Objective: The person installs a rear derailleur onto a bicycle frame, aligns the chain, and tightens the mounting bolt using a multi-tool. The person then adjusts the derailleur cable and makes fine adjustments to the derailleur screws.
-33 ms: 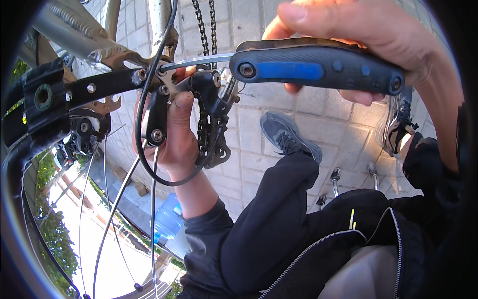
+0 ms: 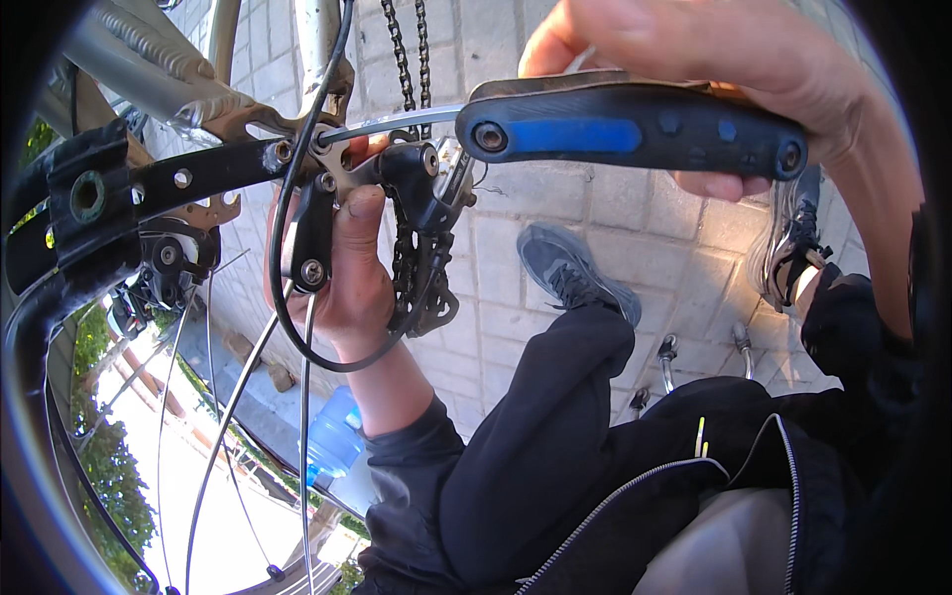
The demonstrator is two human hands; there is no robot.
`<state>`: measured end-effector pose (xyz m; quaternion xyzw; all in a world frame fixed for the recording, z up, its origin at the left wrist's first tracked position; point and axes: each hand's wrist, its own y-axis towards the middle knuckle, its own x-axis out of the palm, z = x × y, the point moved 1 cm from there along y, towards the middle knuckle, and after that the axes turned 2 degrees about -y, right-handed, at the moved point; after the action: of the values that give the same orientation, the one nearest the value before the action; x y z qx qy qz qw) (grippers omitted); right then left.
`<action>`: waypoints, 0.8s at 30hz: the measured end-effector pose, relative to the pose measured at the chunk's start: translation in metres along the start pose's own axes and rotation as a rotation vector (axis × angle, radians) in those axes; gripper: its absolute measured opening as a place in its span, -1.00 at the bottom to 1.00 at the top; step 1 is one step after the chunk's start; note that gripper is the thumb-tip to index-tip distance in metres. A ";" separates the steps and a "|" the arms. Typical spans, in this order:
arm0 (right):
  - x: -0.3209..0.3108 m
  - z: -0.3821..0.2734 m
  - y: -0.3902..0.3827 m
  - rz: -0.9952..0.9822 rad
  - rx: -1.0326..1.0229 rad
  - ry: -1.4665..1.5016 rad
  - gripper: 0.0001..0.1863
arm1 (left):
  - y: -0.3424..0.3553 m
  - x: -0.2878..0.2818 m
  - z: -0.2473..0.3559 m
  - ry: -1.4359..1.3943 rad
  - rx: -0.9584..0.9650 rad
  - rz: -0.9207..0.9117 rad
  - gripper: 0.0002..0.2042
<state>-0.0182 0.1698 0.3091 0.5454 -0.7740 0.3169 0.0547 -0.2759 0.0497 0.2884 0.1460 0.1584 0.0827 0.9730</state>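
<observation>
My left hand (image 2: 359,283) is closed around the rear derailleur (image 2: 405,169) of a bicycle, its thumb pressed against the black and silver body from below. Above and to the right, my right hand (image 2: 739,45) grips a folding hex key set (image 2: 635,131) with a dark, blue-striped handle. One silver hex key (image 2: 397,121) is folded out leftward. Its tip meets the bolt area where the derailleur joins the frame dropout (image 2: 248,114); how deep it sits is hidden. A black cable (image 2: 283,238) loops around in front of my left hand.
A chain (image 2: 424,59) runs upward from the derailleur. Wheel spokes (image 2: 233,397) and a black perforated strap-like bar (image 2: 213,171) are at left. Below lie grey paving (image 2: 496,268), my shoe (image 2: 570,263) and a blue water bottle (image 2: 335,431). Metal legs (image 2: 666,362) stand near my lap.
The right end of the hex key set's handle has risen slightly. My right fingers have shifted, and a fingertip seen below the handle is now hidden. My left hand stays put.
</observation>
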 end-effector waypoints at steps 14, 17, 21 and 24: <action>0.007 -0.012 0.001 0.084 -0.071 -0.173 -0.70 | -0.004 -0.008 -0.004 0.083 0.010 0.013 -0.67; 0.001 -0.010 0.000 0.098 -0.089 -0.193 -0.68 | -0.004 -0.005 -0.003 0.009 0.029 0.004 -0.67; 0.003 -0.007 0.000 0.111 -0.108 -0.199 -0.65 | -0.006 -0.006 -0.003 0.042 0.002 0.018 -0.67; 0.005 -0.009 -0.003 0.139 -0.100 -0.189 -0.61 | -0.004 -0.001 -0.003 0.003 -0.008 0.024 -0.66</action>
<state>-0.0199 0.1698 0.3199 0.5142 -0.8267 0.2281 -0.0133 -0.2772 0.0463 0.2844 0.1440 0.1576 0.0951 0.9723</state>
